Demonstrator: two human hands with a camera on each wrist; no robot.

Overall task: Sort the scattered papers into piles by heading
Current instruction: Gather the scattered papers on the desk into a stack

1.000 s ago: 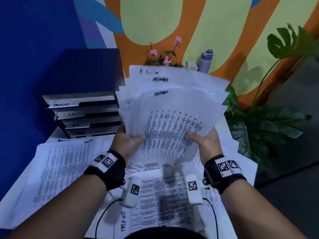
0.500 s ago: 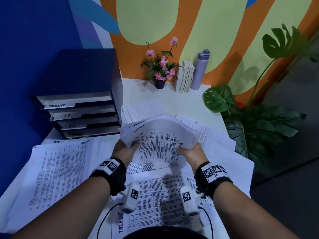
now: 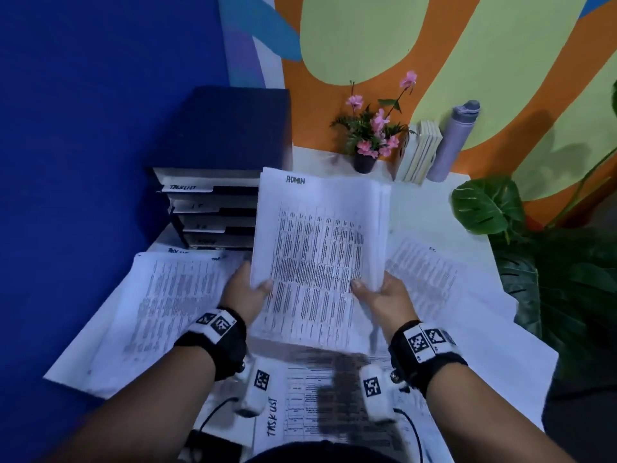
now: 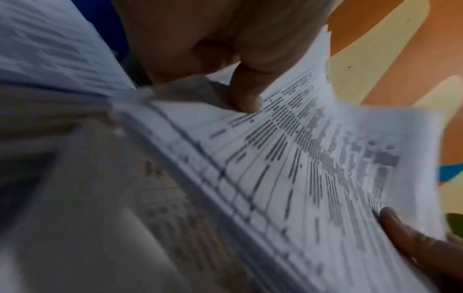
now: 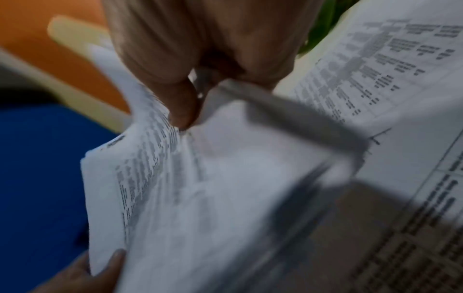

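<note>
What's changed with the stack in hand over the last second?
The ADMIN stack, fanned out and raised a second ago, then dipped and bowed toward the desk, is now squared into one block held tilted up. Left hand and right hand kept their grip on its lower corners throughout. The loose sheets on the desk, the tray organizer and the flower pot stayed put.
</note>
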